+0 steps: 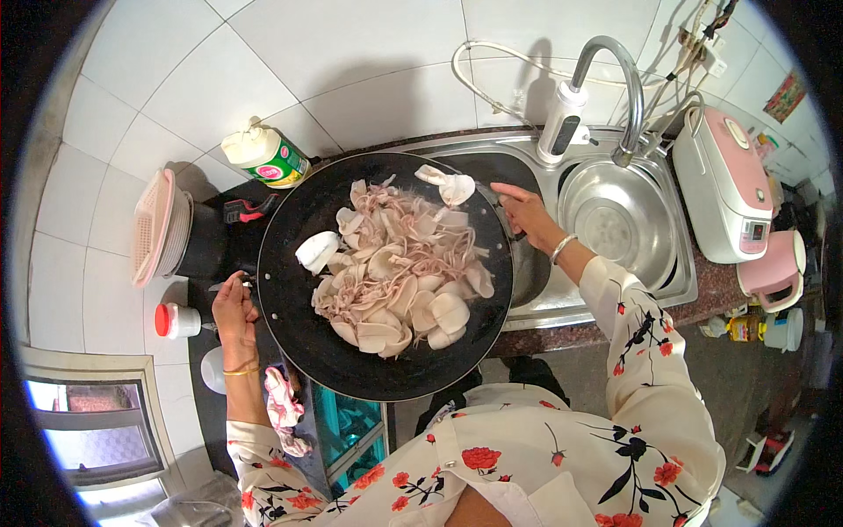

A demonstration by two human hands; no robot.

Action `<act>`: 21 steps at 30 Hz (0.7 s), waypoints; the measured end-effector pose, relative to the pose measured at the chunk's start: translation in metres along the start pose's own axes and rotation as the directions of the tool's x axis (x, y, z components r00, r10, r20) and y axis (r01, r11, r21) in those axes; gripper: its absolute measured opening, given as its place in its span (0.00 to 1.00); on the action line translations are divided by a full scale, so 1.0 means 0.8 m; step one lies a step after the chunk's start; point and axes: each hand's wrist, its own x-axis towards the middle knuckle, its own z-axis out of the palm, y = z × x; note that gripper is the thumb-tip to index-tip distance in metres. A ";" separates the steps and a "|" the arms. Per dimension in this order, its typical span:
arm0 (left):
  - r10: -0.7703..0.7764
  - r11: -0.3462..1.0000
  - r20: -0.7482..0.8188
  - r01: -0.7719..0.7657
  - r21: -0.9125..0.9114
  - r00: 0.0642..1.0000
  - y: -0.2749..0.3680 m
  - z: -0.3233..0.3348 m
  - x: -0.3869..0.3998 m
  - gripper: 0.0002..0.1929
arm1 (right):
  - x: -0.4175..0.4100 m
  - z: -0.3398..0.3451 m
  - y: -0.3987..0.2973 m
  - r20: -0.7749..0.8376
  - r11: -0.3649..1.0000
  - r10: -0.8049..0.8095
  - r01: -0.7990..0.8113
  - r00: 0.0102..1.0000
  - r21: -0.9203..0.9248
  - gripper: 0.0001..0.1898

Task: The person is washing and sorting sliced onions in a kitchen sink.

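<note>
Before me is a large black wok holding a heap of pale mushroom-like or squid-like pieces; I cannot tell which. Two whiter pieces lie at the heap's upper right and left edges. My left hand is closed around the small handle at the wok's left rim. At the right rim my right hand has its fingers curled at the other handle, the index finger stretched out. The wok reaches over the sink's left basin and hides part of it.
The right basin of the steel sink holds a metal bowl. A tap arches above. Right stand a pink-and-white rice cooker and pink jug. Left are a detergent bottle, baskets, a red-lidded jar and a cloth.
</note>
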 end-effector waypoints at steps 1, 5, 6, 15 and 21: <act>-0.001 1.000 0.000 0.001 0.000 1.000 0.001 0.002 -0.003 0.10 | 0.001 -0.001 0.001 0.000 1.000 0.000 0.000 1.000 0.000 0.18; 0.018 0.999 -0.023 -0.017 0.036 1.000 0.003 -0.001 -0.009 0.10 | 0.000 0.000 0.001 0.039 1.000 -0.006 0.006 0.999 -0.010 0.18; 0.022 1.000 -0.012 -0.022 0.012 1.000 0.003 -0.002 -0.008 0.10 | 0.000 0.001 0.001 0.041 1.000 -0.014 0.015 0.999 -0.015 0.18; 0.022 0.999 0.012 -0.023 0.024 1.000 0.001 -0.001 -0.010 0.11 | 0.006 -0.004 0.006 0.049 1.000 -0.017 0.017 0.999 0.001 0.19; 0.035 0.999 -0.016 -0.035 0.013 0.999 0.004 0.003 -0.016 0.10 | 0.007 -0.006 0.008 0.073 1.000 0.011 -0.012 0.997 0.016 0.19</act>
